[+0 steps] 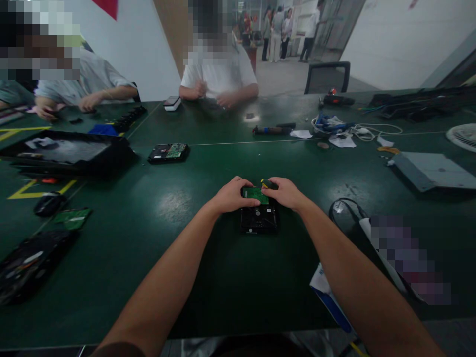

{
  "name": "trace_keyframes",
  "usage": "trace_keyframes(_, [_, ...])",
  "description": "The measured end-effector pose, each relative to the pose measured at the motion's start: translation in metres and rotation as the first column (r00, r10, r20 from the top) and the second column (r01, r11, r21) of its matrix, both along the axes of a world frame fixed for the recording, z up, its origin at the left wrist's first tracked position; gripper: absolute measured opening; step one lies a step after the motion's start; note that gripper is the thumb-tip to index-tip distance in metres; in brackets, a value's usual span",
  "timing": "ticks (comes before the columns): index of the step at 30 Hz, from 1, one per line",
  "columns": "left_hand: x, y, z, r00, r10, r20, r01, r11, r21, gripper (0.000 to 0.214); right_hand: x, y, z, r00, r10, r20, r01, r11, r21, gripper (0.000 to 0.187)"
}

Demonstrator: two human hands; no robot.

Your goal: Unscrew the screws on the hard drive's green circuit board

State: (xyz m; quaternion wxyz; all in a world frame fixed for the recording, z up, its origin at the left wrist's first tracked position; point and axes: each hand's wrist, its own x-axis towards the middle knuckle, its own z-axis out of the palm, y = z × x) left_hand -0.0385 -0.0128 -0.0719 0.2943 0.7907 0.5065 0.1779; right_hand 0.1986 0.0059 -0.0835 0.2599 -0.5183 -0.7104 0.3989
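A black hard drive (258,222) lies on the green table in front of me, with a green circuit board (256,195) at its far end. My left hand (235,194) is closed round the drive's far left side, its thumb across the board's near edge. In my right hand (284,192), over the far right corner of the drive, is a short screwdriver (268,184) with a yellow and black handle. Its tip is hidden, so I cannot tell whether it touches the board.
Another hard drive (169,152) lies farther off to the left, near a black tray (70,151). At left are a loose green board (72,218) and a dark device (33,260). A grey metal box (435,170) and cables (375,130) lie at right. Two people sit across the table.
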Motion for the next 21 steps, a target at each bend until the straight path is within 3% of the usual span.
trace_keyframes(15, [-0.0035, 0.0008, -0.0056, 1.000, -0.025, 0.008, 0.024, 0.999, 0.046, 0.075, -0.0036, -0.0009, 0.0012, 0.996, -0.073, 0.047, 0.073, 0.997, -0.008, 0.019])
trace_keyframes(21, [-0.0027, 0.0012, -0.0028, 1.000, -0.020, -0.016, 0.020, 0.999, 0.031, 0.075, -0.0025, 0.0002, 0.0010, 0.996, -0.094, -0.004, 0.094, 0.994, -0.047, 0.024])
